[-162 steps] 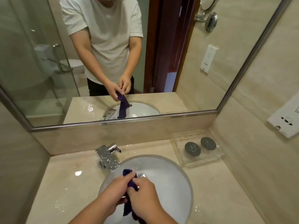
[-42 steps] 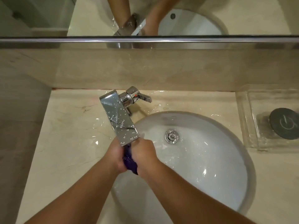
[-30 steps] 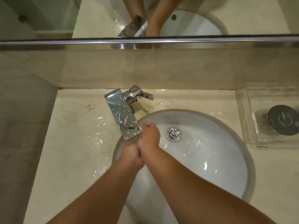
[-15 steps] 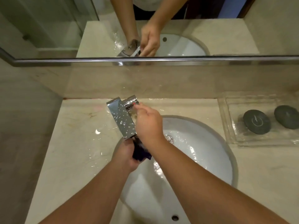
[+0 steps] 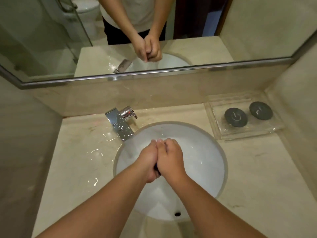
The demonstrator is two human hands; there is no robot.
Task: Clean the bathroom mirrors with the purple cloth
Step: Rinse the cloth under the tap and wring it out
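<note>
hands: left hand (image 5: 148, 160) and right hand (image 5: 169, 159) pressed together, both clenched on cloth (image 5: 156, 168) | cloth: dark sliver between them, over sink (image 5: 205, 152) | progress: likely wringing; mirror (image 5: 51, 40) beyond hands not yet wiped, so all cleaning remains

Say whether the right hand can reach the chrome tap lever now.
Probably yes: nothing stands between the right hand and the chrome tap lever, but it must first release the purple cloth it grips with the left hand.
</note>
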